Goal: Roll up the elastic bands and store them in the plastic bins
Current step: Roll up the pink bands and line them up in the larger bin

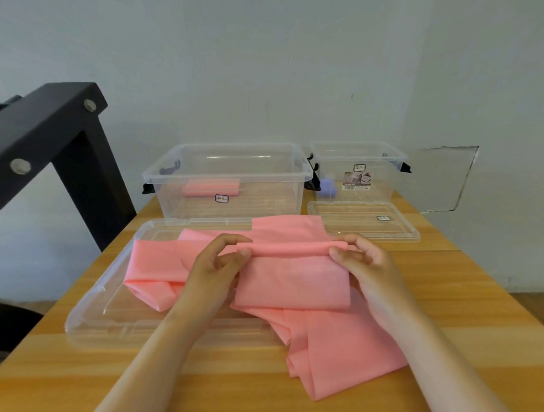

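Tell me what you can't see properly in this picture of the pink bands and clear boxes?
Head view:
- Sticker on the small bin: print too small to read.
- Purple thing in it: partly behind a black latch, blurry.
- Pink band: folds and the left hand and right hand hide whether it's one piece.
- Black frame: cut off by the left edge.

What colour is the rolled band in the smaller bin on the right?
The rolled band is pale purple; the head view shows it.

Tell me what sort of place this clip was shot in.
Likely a plain indoor workstation: a wooden table against a bare white wall, a bolted black metal frame beside it, and clear plastic bins.
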### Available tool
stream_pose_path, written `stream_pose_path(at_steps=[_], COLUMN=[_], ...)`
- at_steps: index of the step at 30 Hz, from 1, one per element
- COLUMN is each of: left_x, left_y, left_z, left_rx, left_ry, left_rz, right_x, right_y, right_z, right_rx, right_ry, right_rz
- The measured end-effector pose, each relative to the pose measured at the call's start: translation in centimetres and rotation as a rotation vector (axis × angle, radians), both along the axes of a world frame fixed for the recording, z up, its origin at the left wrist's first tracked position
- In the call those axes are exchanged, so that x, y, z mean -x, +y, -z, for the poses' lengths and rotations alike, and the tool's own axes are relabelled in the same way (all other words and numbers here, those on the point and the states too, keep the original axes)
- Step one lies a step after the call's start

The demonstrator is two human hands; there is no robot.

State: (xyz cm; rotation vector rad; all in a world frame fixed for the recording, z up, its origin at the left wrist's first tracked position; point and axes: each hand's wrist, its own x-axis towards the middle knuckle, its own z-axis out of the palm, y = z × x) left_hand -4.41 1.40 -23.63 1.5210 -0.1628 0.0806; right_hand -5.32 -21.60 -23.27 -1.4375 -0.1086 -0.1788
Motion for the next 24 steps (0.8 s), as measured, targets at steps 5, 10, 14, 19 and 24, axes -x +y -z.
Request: stream_pose_path(at_steps=[5, 10, 14, 19, 24], left_x=[-0.20, -0.15, -0.34, -0.35, -0.14], left_y=[0.06, 0.16, 0.28, 0.30, 0.24], left_z=[0.03, 0.07, 0.24, 0.26, 0.26], left_rx=[0.020, -0.009, -0.055, -0.061, -0.155], left_ry=[0.011, -0.039, -0.029, -0.037, -0.034], left_rz=[0.007, -0.018, -0.012, -0.006, 0.019], right_x=[0.00, 0.07, -0.04, -0.01, 0.19], right_y=[-0.09, 0.07, -0.11, -0.06, 0.21], right_z=[-0.12, -0.03, 0.15, 0.10, -0.08], right_rx=[-0.030, 0.012, 0.020, 0.084, 0.022], right_ry=[0.021, 0.016, 0.041, 0.052, 0.049], right_rz=[-0.037, -0.059, -0.031, -0.019, -0.058])
